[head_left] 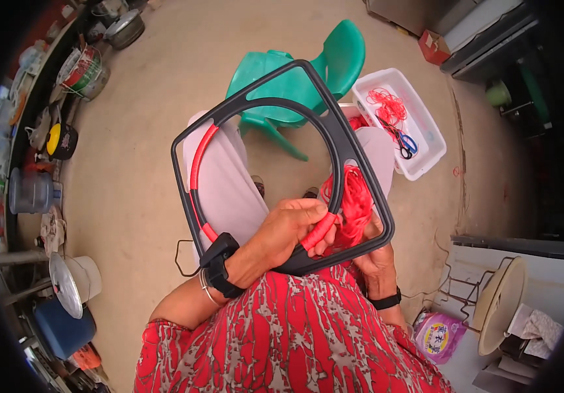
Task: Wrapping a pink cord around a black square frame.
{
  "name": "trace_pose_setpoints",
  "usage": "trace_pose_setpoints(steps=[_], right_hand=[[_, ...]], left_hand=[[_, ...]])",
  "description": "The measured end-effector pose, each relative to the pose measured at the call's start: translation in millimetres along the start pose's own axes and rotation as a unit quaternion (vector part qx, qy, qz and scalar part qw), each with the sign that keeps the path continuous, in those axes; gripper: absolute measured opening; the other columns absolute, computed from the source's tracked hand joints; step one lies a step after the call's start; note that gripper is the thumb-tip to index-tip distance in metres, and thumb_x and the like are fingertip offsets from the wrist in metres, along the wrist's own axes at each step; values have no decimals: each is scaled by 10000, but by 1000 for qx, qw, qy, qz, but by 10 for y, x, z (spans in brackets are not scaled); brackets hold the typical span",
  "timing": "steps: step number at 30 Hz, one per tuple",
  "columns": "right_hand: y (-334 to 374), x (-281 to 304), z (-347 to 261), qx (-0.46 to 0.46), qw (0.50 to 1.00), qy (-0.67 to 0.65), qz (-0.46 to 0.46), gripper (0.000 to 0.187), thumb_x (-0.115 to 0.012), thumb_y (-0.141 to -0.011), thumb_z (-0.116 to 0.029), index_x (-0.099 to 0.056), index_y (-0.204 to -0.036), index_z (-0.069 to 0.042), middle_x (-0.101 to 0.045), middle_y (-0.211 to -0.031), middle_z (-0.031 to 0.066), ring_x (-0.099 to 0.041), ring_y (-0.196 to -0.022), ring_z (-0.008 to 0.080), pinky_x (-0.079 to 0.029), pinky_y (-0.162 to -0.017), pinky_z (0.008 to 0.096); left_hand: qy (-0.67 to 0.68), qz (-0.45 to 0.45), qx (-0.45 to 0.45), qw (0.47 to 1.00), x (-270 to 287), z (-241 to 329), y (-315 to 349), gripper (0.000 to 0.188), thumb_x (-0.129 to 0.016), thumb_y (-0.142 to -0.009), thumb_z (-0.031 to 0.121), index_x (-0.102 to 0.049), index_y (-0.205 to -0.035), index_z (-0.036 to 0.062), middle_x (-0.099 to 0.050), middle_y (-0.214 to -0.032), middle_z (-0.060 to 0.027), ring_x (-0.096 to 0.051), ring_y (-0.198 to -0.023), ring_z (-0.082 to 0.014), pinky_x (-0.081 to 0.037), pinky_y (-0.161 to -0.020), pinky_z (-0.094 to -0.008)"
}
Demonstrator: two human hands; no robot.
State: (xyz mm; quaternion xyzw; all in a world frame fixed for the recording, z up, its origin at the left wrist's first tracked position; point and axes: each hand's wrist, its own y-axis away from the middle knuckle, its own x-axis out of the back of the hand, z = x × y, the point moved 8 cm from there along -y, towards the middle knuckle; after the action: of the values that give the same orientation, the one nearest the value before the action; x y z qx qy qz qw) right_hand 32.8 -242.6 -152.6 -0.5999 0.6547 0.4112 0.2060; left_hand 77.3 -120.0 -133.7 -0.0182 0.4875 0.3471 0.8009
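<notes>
A black plastic frame (342,131), square outside with a round ring inside, lies tilted across my lap. Red cord is wound tightly around stretches of the ring, such as the wrapped section (198,157) on its left side. My left hand (288,226) is closed around the ring's lower right, thumb on top, at another wrapped stretch (320,232). A loose bundle of red cord (355,200) hangs through the opening beside it. My right hand (377,252) reaches under the frame's lower right corner, its fingers curled at the bundle and partly hidden.
A green plastic chair (265,75) stands in front. To its right a white tub (429,131) holds red cord and blue-handled scissors (408,145). Pots and buckets line the left side. At the lower right are a purple package (439,337) and a round beige lid-like thing (503,304).
</notes>
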Motion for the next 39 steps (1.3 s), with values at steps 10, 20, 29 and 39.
trace_pose_setpoints(steps=[10,20,29,39], right_hand=[[-322,-339,50,15,993,71,-98,215,-545,-917,-53,-557,-1112,36,-616,-931,200,-651,-588,345,-576,-505,511],[-210,-238,8,18,996,48,-68,367,-677,-834,-202,-516,-1103,-13,-578,-1072,173,-601,-920,293,-528,-768,437],[-316,-155,-93,128,969,211,-32,297,-718,-754,-18,-496,-948,-54,-570,-1015,101,-564,-989,176,-488,-852,353],[-321,-445,-50,-23,999,14,-22,350,-624,-846,-106,-510,-1162,-7,-576,-1141,113,-565,-1070,224,-510,-869,349]], left_hand=[[-36,71,-26,997,75,-47,-3,161,-463,-875,66,-563,-787,-25,-600,-632,-148,-560,-467,-198,-444,-465,-280],[-6,41,-31,999,164,-132,-15,193,-459,-885,99,-588,-899,-43,-616,-643,-128,-572,-453,-187,-443,-422,-278],[14,21,-26,999,128,-135,-74,171,-455,-877,64,-595,-859,-33,-622,-653,-114,-575,-450,-189,-460,-413,-283],[44,-24,-23,998,124,-78,37,146,-501,-871,41,-607,-826,-49,-615,-628,-125,-571,-437,-214,-482,-412,-320]])
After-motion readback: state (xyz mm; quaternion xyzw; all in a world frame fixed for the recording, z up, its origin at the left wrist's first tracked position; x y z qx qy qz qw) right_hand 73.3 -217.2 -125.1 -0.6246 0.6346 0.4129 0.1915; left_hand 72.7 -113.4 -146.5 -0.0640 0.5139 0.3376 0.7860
